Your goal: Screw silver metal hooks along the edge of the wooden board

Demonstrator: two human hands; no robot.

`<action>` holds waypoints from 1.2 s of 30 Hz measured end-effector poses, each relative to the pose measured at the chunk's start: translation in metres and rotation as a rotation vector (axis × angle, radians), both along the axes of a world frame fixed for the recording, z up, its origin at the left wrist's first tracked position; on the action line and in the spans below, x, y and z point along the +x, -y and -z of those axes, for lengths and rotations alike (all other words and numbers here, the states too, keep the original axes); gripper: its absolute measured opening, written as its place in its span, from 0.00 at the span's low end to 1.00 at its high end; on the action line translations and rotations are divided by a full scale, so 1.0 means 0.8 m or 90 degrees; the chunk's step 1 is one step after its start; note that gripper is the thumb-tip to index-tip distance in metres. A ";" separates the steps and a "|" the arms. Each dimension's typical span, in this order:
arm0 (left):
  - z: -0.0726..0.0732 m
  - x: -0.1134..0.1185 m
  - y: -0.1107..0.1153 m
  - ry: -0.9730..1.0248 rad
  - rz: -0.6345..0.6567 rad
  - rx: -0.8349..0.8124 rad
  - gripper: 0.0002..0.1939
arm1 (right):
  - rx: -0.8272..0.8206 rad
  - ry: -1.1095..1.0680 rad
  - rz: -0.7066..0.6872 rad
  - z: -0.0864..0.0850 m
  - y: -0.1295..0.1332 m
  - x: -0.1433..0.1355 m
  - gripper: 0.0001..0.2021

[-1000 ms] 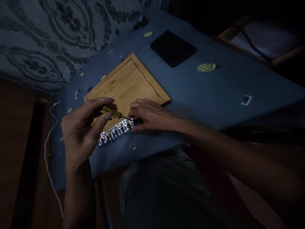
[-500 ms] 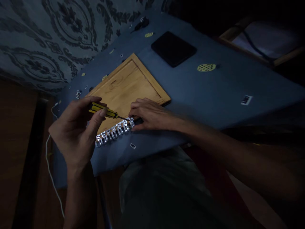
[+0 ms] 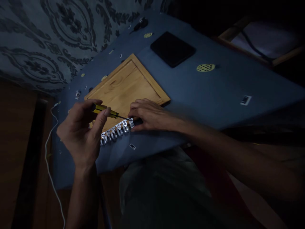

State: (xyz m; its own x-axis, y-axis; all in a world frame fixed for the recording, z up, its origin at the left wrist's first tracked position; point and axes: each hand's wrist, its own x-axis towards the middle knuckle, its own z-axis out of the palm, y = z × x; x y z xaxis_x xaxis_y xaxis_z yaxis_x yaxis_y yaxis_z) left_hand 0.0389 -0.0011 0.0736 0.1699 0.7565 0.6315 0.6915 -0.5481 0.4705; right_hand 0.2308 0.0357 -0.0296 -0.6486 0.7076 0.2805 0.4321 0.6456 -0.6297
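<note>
No writing can be read anywhere in the dim picture. A small white label (image 3: 246, 100) lies on the blue table (image 3: 214, 92) near its right edge and carries dark marks, but they are too blurred to make out. A smaller tag (image 3: 132, 146) near the table's front edge shows a dark patch that is just as unreadable. The tiny white scraps (image 3: 77, 94) toward the left edge are too small to tell whether they bear any print.
</note>
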 end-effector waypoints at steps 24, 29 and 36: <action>-0.005 0.005 0.001 -0.045 0.013 -0.024 0.08 | -0.017 0.012 -0.003 -0.005 0.003 0.001 0.16; -0.005 -0.003 -0.001 -0.054 0.037 -0.040 0.10 | -0.011 0.006 0.000 -0.002 0.001 0.001 0.18; -0.004 0.001 0.003 -0.026 0.031 -0.037 0.09 | -0.011 -0.006 -0.004 -0.001 0.001 0.001 0.15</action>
State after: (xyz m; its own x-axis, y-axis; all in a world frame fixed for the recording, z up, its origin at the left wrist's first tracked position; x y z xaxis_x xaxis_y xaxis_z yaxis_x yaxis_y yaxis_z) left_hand 0.0395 -0.0034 0.0769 0.2318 0.7820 0.5785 0.6844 -0.5537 0.4743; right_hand 0.2316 0.0353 -0.0290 -0.6504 0.7082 0.2747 0.4221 0.6377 -0.6443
